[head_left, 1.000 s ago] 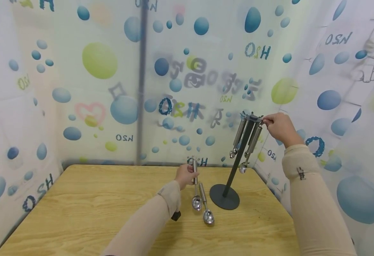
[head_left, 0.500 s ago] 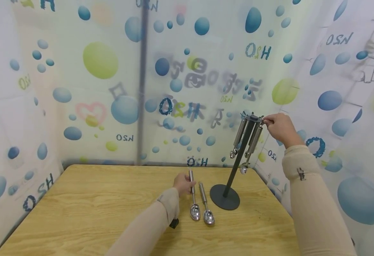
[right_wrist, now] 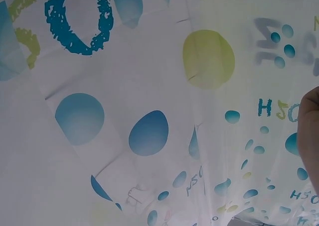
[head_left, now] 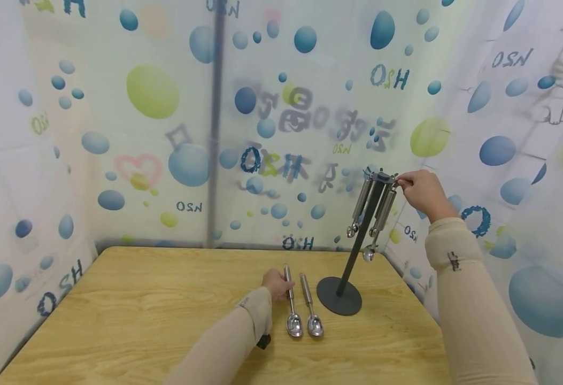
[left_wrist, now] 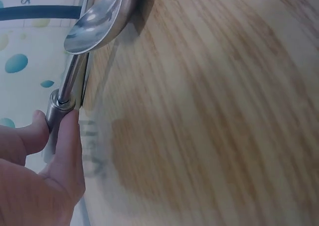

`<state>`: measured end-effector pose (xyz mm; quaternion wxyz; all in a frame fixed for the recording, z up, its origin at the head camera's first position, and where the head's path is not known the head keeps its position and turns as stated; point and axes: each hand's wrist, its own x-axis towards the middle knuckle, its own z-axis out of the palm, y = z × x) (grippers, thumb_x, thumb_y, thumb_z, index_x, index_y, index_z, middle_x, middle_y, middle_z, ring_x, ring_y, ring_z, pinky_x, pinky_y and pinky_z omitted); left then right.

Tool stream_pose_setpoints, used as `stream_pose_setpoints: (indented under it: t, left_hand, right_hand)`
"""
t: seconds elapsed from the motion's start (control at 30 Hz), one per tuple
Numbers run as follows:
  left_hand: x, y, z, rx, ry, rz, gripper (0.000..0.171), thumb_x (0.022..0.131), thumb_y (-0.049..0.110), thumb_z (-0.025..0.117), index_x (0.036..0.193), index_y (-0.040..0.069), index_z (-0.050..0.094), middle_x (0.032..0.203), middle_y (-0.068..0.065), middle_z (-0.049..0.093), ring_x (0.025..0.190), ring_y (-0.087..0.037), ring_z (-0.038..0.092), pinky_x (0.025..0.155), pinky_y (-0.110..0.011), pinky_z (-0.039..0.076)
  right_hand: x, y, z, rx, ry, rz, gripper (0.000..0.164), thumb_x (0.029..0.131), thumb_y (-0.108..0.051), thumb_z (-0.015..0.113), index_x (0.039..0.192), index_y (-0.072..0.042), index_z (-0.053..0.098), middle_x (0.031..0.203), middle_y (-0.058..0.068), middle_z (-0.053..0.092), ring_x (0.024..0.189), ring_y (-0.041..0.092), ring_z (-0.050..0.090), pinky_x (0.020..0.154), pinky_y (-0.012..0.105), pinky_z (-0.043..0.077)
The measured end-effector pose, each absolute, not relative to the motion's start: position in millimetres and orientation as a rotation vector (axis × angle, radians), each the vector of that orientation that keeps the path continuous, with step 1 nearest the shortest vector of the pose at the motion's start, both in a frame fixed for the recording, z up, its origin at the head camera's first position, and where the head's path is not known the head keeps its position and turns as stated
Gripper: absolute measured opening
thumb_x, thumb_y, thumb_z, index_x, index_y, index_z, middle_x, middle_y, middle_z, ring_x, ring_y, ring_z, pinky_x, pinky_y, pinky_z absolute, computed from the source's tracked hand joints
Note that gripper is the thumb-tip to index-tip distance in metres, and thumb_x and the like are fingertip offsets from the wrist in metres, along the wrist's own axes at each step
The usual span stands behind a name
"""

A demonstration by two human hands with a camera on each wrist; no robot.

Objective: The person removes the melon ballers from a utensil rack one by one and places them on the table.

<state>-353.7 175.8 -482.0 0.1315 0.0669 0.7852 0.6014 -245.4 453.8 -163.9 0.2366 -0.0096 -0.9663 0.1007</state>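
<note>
My left hand (head_left: 275,284) pinches the handle of a metal ice cream scoop (head_left: 294,325) between thumb and fingers. In the left wrist view, the oval bowl of this scoop (left_wrist: 97,27) is against or just over the wood. A second, similar scoop (head_left: 315,325) lies beside it on the right, roughly parallel. My right hand (head_left: 422,193) pinches the top edge of a dark utensil rack (head_left: 359,246) at a hook; the fingertips' exact hold is too small to tell. Only the edge of that hand (right_wrist: 310,136) enters the right wrist view.
Several metal-handled utensils (head_left: 382,211) with small bowls hang from the rack's hooks. Its round base (head_left: 341,306) stands on the wooden table (head_left: 175,299) at the right. Patterned curtains (head_left: 281,133) enclose the back and sides. A small black object (head_left: 264,341) shows beneath the left sleeve.
My left hand has lowered the scoop and drawn it nearer to me, bringing its bowl level with the second scoop's. The right hand stays at the rack's top.
</note>
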Motion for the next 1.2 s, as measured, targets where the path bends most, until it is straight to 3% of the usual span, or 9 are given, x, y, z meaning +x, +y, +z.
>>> stream_pose_setpoints:
  t: [0.63,0.97,1.2]
  left_hand:
    - [-350,185,-490,0.136,2.477,1.551,0.022,0.088,0.006,0.08,0.086,-0.002,0.06,0.078,-0.012,0.058,0.06,-0.022,0.067,0.051,-0.028,0.057]
    - [-354,177,-490,0.156,2.482,1.518,0.024,0.088,0.009,0.081,0.086,-0.001,0.059,0.078,-0.012,0.06,0.062,-0.022,0.066,0.052,-0.029,0.058]
    - [-358,180,-495,0.152,2.47,1.492,0.025,0.089,0.015,0.08,0.081,0.002,0.061,0.07,-0.008,0.062,0.055,-0.015,0.059,0.05,-0.027,0.056]
  right_hand:
    - [-243,452,-165,-0.005,-2.628,0.264,0.032,0.107,-0.005,0.045,0.122,0.014,0.065,0.109,0.033,0.066,0.075,0.034,0.054,0.069,0.046,0.043]
    - [-248,450,-161,-0.002,-2.631,0.284,0.033,0.108,-0.007,0.045,0.124,0.015,0.064,0.113,0.034,0.065,0.08,0.036,0.054,0.07,0.047,0.043]
    - [-244,452,-162,-0.018,-2.64,0.275,0.033,0.107,-0.006,0.045,0.123,0.015,0.063,0.114,0.034,0.064,0.082,0.037,0.054,0.071,0.048,0.043]
